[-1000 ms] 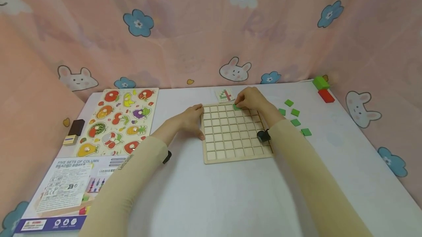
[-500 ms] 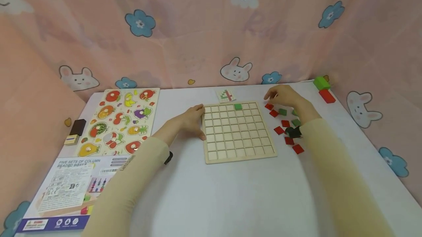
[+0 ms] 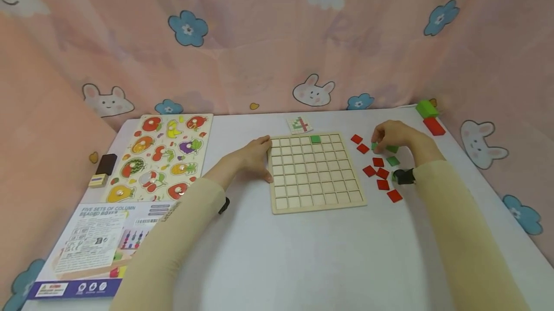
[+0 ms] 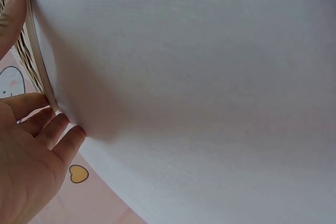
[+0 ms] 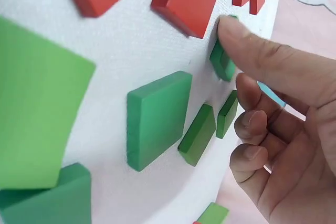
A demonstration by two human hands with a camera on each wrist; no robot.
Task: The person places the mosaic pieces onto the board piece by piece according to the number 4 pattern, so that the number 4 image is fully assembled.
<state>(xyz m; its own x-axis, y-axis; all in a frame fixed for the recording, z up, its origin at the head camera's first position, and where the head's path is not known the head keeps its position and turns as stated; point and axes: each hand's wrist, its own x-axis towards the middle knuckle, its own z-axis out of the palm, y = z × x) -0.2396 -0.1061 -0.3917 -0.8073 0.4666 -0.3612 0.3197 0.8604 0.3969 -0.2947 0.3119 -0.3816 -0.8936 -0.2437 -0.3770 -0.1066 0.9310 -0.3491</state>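
Note:
My left hand (image 3: 253, 159) rests at the left edge of a wooden grid board (image 3: 362, 203). Its thumb and spread fingers touch the board's rim, as the left wrist view also shows. One green tile (image 3: 315, 139) lies in a cell of the top row. Right of the board, my right hand (image 3: 394, 135) pinches another green tile (image 5: 226, 66); the thumb is on it and the index finger is mostly hidden behind. Around that hand lie loose green tiles (image 3: 393, 161) and several red tiles (image 3: 378, 162).
A small pattern card (image 3: 299, 125) lies behind the board. Green (image 3: 427, 108) and red blocks (image 3: 434, 126) stand at the back right corner. On the left are a fruit puzzle board (image 3: 173, 157), a printed box (image 3: 86, 248) and a dark block (image 3: 106, 163).
My right hand has let go of a green tile in the board's top row, moved right to the loose tiles and taken hold of another green one. The left hand stays at the board.

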